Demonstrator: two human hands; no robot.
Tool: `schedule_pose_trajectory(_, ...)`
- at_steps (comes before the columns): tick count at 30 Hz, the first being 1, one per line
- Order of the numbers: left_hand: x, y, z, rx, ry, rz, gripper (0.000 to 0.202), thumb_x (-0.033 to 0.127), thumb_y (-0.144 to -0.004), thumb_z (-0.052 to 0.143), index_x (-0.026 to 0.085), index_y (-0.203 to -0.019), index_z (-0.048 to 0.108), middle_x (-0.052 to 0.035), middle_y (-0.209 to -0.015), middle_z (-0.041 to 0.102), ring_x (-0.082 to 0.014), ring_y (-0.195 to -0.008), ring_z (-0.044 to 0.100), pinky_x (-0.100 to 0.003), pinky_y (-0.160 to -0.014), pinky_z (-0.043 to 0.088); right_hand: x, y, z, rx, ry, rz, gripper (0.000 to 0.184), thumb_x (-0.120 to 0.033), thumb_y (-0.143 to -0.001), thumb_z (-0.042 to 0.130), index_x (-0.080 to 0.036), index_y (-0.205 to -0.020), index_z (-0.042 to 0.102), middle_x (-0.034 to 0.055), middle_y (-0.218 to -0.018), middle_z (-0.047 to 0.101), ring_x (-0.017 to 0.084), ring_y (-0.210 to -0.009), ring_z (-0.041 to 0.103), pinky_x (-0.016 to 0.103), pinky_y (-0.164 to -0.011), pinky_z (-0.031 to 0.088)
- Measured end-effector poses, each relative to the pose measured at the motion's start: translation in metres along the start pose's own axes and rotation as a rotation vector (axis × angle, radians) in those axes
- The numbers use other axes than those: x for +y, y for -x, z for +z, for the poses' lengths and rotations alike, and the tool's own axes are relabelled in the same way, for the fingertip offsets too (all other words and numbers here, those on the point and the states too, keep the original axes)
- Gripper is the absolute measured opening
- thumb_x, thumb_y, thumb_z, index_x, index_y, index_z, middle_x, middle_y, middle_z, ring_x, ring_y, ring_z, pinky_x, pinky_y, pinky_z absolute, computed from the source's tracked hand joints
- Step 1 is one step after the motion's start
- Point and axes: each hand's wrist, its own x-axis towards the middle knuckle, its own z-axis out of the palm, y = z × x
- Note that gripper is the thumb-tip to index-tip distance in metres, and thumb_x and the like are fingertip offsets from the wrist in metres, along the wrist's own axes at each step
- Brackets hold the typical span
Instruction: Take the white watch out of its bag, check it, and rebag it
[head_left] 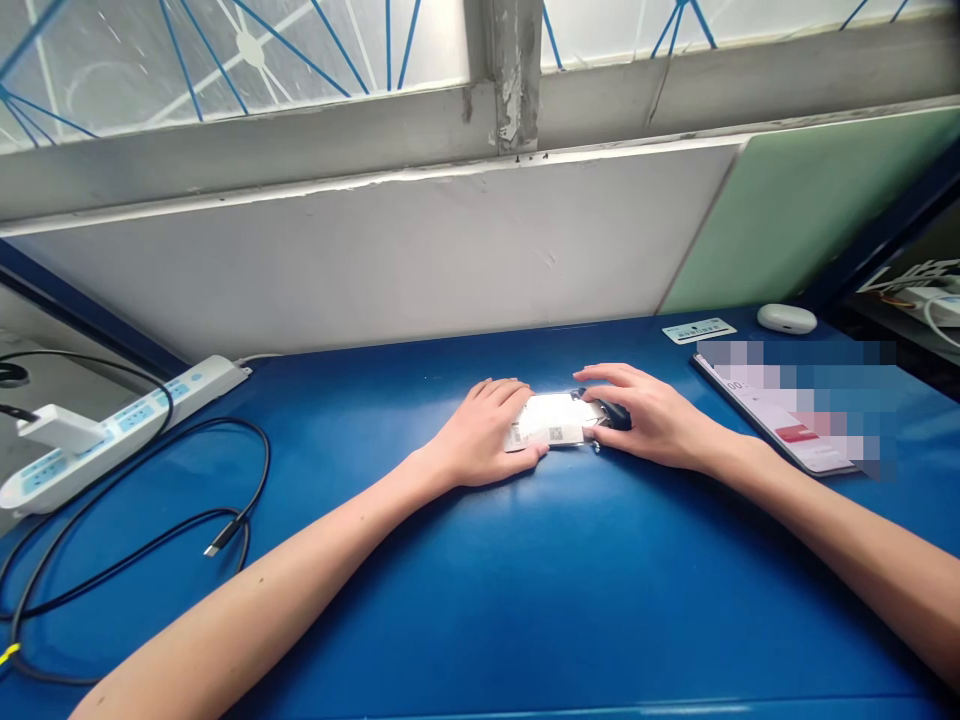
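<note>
A small shiny packet (561, 412) with a white label and a printed square code lies on the blue table in front of me. My left hand (487, 430) grips its left end, fingers over the far edge and thumb along the near edge. At the other end, my right hand (649, 415) curls around a black rounded object (618, 415), thumb on the near side and forefinger reaching over the far side. Glare washes out the packet's middle. Its contents do not show, and I cannot tell whether the black object is inside or only touching it.
Right of my hands lies a phone (806, 433), partly blurred out. Behind it are a white earbud case (786, 319) and a printed card (699, 331). On the left, a white power strip (142, 415) holds a charger (64, 432), with a looped black cable (264, 470) nearby.
</note>
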Motion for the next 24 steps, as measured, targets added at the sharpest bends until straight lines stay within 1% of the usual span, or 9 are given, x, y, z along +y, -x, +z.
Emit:
schedule_pose_trajectory(3, -0.001, 0.000, -0.001, -0.010, -0.005, -0.006, 0.052, 0.046, -0.089, 0.059, 0.012, -0.128, 0.053, -0.0191, -0.136, 0.057, -0.0349, -0.130, 0.051, -0.052, -0.113, 0.035, 0.004, -0.001, -0.008, 0.006, 0.053, -0.010, 0.021, -0.036, -0.083, 0.070, -0.020, -0.095, 0.073, 0.0138, -0.122, 0.072, 0.034, -0.124, 0.059, 0.051, -0.101, 0.053)
schedule_pose_trajectory(6, -0.002, 0.000, -0.001, -0.018, -0.002, -0.015, 0.053, 0.047, -0.089, 0.059, 0.013, -0.129, 0.052, -0.0192, -0.138, 0.056, -0.0349, -0.131, 0.050, -0.053, -0.114, 0.033, 0.011, 0.000, -0.013, 0.000, 0.076, 0.028, 0.019, -0.036, -0.077, 0.074, -0.021, -0.089, 0.074, 0.0114, -0.118, 0.074, 0.034, -0.124, 0.060, 0.049, -0.100, 0.054)
schedule_pose_trajectory(9, -0.002, 0.001, 0.000, -0.023, -0.002, -0.022, 0.054, 0.047, -0.089, 0.059, 0.014, -0.130, 0.052, -0.0195, -0.140, 0.055, -0.0353, -0.133, 0.049, -0.055, -0.115, 0.032, 0.016, 0.001, -0.016, -0.037, 0.080, 0.065, 0.017, -0.037, -0.076, 0.073, -0.022, -0.084, 0.074, 0.0109, -0.116, 0.075, 0.035, -0.123, 0.061, 0.049, -0.099, 0.054)
schedule_pose_trajectory(11, -0.002, 0.001, 0.000, -0.021, -0.002, -0.019, 0.055, 0.048, -0.088, 0.059, 0.013, -0.130, 0.052, -0.0201, -0.140, 0.055, -0.0355, -0.133, 0.049, -0.055, -0.115, 0.032, 0.017, 0.001, -0.016, -0.033, 0.086, 0.060, 0.021, -0.038, -0.077, 0.073, -0.021, -0.088, 0.074, 0.0125, -0.117, 0.074, 0.036, -0.123, 0.060, 0.051, -0.101, 0.053)
schedule_pose_trajectory(14, -0.002, 0.001, -0.001, -0.009, 0.005, -0.011, 0.054, 0.047, -0.087, 0.060, 0.014, -0.129, 0.053, -0.0204, -0.139, 0.056, -0.0362, -0.132, 0.050, -0.056, -0.114, 0.033, 0.014, 0.001, -0.013, 0.003, 0.059, 0.011, 0.032, -0.036, -0.079, 0.072, -0.019, -0.106, 0.073, 0.0154, -0.128, 0.068, 0.036, -0.126, 0.058, 0.052, -0.104, 0.049)
schedule_pose_trajectory(17, -0.001, 0.001, -0.002, 0.001, 0.023, 0.005, 0.053, 0.047, -0.087, 0.061, 0.014, -0.129, 0.054, -0.0195, -0.137, 0.057, -0.0358, -0.130, 0.051, -0.055, -0.113, 0.035, 0.009, 0.002, -0.006, -0.030, -0.026, -0.017, 0.034, -0.037, -0.086, 0.067, -0.021, -0.115, 0.070, 0.0155, -0.135, 0.063, 0.033, -0.127, 0.057, 0.051, -0.103, 0.050)
schedule_pose_trajectory(19, -0.001, 0.001, -0.002, 0.003, 0.031, 0.017, 0.055, 0.047, -0.088, 0.061, 0.014, -0.130, 0.053, -0.0191, -0.136, 0.058, -0.0346, -0.131, 0.051, -0.053, -0.113, 0.035, 0.006, 0.003, -0.001, -0.055, -0.088, 0.005, 0.035, -0.039, -0.090, 0.062, -0.022, -0.120, 0.067, 0.0151, -0.137, 0.061, 0.032, -0.126, 0.058, 0.050, -0.101, 0.053)
schedule_pose_trajectory(21, -0.001, 0.002, -0.002, -0.012, 0.028, 0.019, 0.058, 0.047, -0.089, 0.059, 0.014, -0.136, 0.050, -0.0192, -0.139, 0.056, -0.0346, -0.134, 0.048, -0.054, -0.115, 0.033, 0.003, 0.004, 0.003, -0.062, -0.138, 0.044, 0.035, -0.039, -0.092, 0.060, -0.024, -0.123, 0.065, 0.0150, -0.138, 0.060, 0.032, -0.125, 0.060, 0.049, -0.099, 0.054)
schedule_pose_trajectory(24, 0.000, 0.003, -0.002, -0.067, 0.008, 0.003, 0.064, 0.048, -0.092, 0.055, 0.015, -0.146, 0.042, -0.0190, -0.149, 0.048, -0.0362, -0.142, 0.039, -0.057, -0.117, 0.028, 0.001, 0.004, 0.005, -0.081, -0.164, 0.083, 0.027, -0.036, -0.094, 0.056, -0.023, -0.117, 0.065, 0.0153, -0.139, 0.059, 0.032, -0.125, 0.060, 0.050, -0.099, 0.054)
